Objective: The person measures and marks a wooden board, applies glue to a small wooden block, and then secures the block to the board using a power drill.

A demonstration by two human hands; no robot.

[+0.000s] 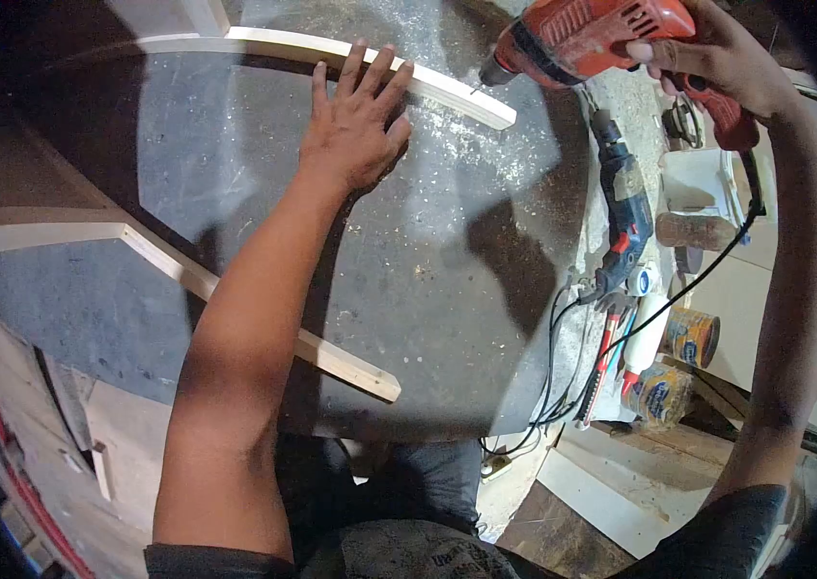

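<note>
"Hands?"
"Left hand (355, 140) open, fingers spread against wooden strip (466, 94), twelve o'clock; right hand (693, 53) grips drill (596, 39), one o'clock."
"Advice?"
"Hold strip flat, bit square, fingers clear. Bit contact: cannot tell."

The left hand (355, 125) was spread over the upper wooden strip (437, 85), its fingers reaching across the pale wood. The right hand (707, 63) gripped a red drill (587, 39), whose chuck pointed down at the strip near its right end. Pale shavings (456, 135) lay scattered on the dark tabletop (408, 299) beside the wood. A lower wooden strip (346, 367) ran beneath the left forearm. A second drill (625, 207), dark with red parts, lay to the right, near a white bottle (646, 333) with a red tip. A black cable (712, 267) hung from the red drill's handle.
</note>
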